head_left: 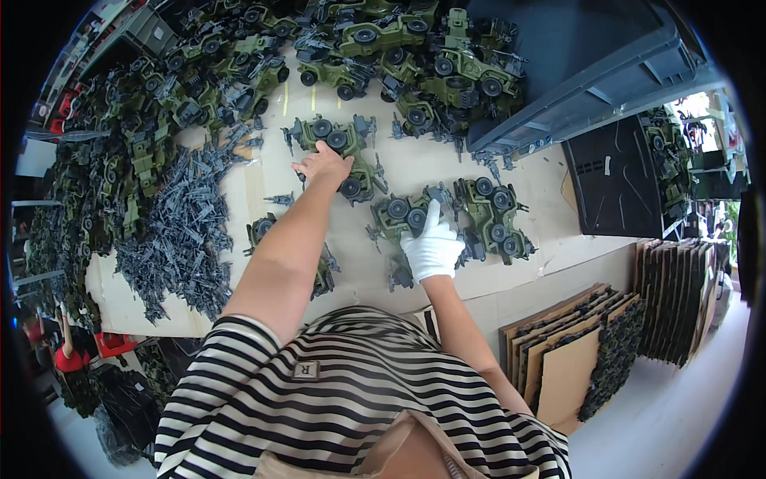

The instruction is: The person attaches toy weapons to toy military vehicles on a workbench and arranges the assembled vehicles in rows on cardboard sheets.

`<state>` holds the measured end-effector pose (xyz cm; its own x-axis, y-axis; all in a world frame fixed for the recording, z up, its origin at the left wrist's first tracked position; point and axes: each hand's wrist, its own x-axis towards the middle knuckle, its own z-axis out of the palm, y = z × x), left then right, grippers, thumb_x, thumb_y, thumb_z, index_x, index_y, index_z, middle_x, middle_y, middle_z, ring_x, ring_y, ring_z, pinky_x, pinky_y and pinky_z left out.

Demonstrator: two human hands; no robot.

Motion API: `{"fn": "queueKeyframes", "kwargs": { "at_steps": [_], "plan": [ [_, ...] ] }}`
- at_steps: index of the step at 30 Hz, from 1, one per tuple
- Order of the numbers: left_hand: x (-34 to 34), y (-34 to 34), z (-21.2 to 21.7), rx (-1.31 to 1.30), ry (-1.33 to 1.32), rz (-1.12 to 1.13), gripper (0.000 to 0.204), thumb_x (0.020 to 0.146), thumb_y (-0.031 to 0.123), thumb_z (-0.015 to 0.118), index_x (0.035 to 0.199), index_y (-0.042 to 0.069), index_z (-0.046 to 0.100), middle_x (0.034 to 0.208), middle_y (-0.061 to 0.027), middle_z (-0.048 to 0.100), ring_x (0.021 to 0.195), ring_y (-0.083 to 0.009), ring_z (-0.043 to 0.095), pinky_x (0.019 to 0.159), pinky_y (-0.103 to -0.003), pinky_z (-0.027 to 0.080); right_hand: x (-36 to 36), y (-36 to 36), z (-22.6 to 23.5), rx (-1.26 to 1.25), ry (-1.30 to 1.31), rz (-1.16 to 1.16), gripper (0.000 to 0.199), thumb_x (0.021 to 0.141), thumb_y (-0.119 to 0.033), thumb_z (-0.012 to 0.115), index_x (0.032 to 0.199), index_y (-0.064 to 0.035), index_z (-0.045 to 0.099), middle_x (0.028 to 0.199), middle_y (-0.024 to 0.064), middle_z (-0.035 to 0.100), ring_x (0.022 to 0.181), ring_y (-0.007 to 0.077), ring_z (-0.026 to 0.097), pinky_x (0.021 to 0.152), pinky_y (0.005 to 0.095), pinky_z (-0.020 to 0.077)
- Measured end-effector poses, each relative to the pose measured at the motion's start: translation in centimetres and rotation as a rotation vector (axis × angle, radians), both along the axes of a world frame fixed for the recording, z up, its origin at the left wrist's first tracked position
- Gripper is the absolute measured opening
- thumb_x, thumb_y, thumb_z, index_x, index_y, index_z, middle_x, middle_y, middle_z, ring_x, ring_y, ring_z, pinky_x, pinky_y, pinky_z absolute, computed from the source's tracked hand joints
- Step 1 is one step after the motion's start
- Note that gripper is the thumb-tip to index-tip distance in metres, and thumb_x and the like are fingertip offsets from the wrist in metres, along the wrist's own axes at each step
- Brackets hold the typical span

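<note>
Several green toy jeeps lie wheels-up on the tabletop before me. My bare left hand grips the near side of one toy jeep, its fingertips by the black wheels. To the right, my white-gloved right hand holds another upturned jeep, index finger stretched over it beside a wheel and the other fingers bent. The glove hides part of that jeep. Close to its right lies a third jeep. Under my left forearm a further jeep shows only in part.
A big heap of grey plastic toy guns covers the table's left. More green jeeps are piled along the far side. A large grey-blue crate stands at the far right, near a black tray. Cardboard sheets lean below the right edge.
</note>
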<state>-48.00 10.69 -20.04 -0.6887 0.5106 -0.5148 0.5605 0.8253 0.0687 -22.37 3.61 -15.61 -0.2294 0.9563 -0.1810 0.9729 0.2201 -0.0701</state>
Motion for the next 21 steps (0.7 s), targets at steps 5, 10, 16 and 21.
{"fn": "queueKeyframes", "kwargs": {
  "at_steps": [5, 10, 16, 21],
  "plan": [
    [-1.6, -1.9, -1.4, 0.280, -0.004, 0.116, 0.080, 0.074, 0.055, 0.074, 0.130, 0.009, 0.039, 0.127, -0.0236, 0.057, 0.124, -0.0373, 0.052, 0.107, -0.056, 0.030, 0.6, 0.3, -1.0, 0.037, 0.054, 0.088, 0.090, 0.074, -0.046, 0.071, 0.146, -0.0062, 0.034, 0.097, 0.0140, 0.067, 0.079, 0.0295, 0.066, 0.074, 0.0469, 0.0448],
    [-4.4, -5.9, -0.3, 0.817, -0.003, 0.119, 0.071, 0.070, 0.050, 0.079, 0.113, 0.002, 0.049, 0.104, -0.0236, 0.064, 0.099, -0.0381, 0.063, 0.085, -0.042, 0.050, 0.8, -1.2, 0.3, -0.099, 0.032, 0.206, 0.098, 0.073, -0.044, 0.074, 0.150, -0.0058, 0.028, 0.098, 0.0158, 0.069, 0.087, 0.0308, 0.068, 0.086, 0.0510, 0.0437],
    [-1.4, -17.0, 9.9, 1.306, -0.300, 0.302, 0.051, 0.077, 0.033, 0.081, 0.103, 0.006, 0.047, 0.100, -0.0095, 0.056, 0.089, -0.0194, 0.051, 0.081, -0.031, 0.044, 0.0, -0.6, 2.4, -0.239, 0.057, 0.212, 0.097, 0.073, -0.044, 0.076, 0.148, -0.0030, 0.030, 0.107, 0.0176, 0.070, 0.097, 0.0331, 0.068, 0.085, 0.0435, 0.0511],
    [4.6, -21.1, 11.5, 1.398, -0.930, 0.584, 0.045, 0.089, 0.017, 0.061, 0.131, 0.008, 0.048, 0.117, -0.0100, 0.062, 0.108, -0.0184, 0.059, 0.093, -0.033, 0.050, 7.9, -0.2, -0.7, -0.513, 1.187, -0.069, 0.075, 0.078, -0.004, 0.075, 0.142, 0.0028, 0.036, 0.128, 0.0135, 0.059, 0.111, 0.0209, 0.060, 0.097, 0.0313, 0.0476]
  ]
}}
